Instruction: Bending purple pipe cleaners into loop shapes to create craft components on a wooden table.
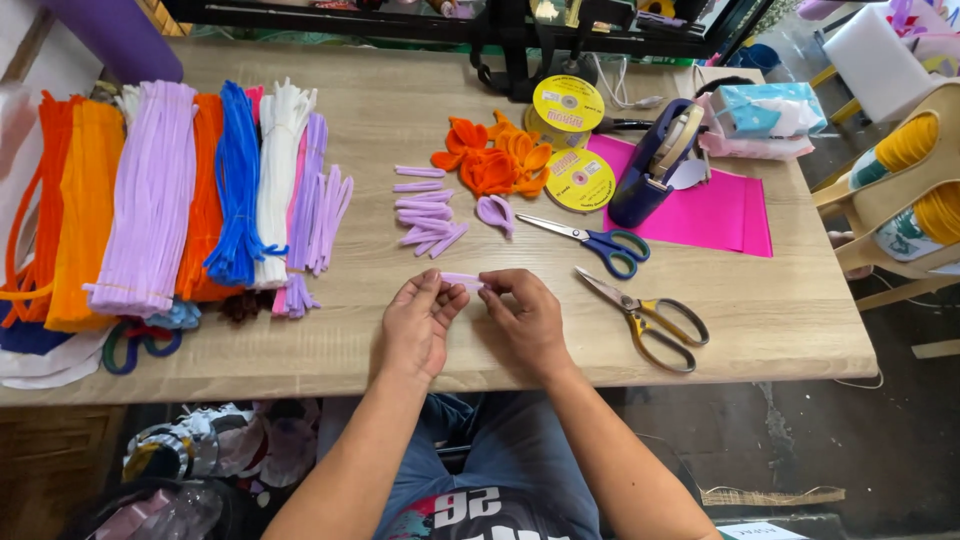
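Left hand [418, 322] and right hand [528, 315] each pinch, grip closed, one lilac pipe-cleaner piece [462, 280] between them

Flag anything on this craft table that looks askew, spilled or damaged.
Nothing stands out. Both hands, left hand and right hand, pinch a short lilac pipe cleaner piece; two scissors lie flat, and the pipe cleaner bundles lie roughly side by side.

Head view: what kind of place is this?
Likely a craft workbench: bundles of pipe cleaners lie on the wooden table, beside scissors and orange petal shapes. Both hands pinch a lilac piece.
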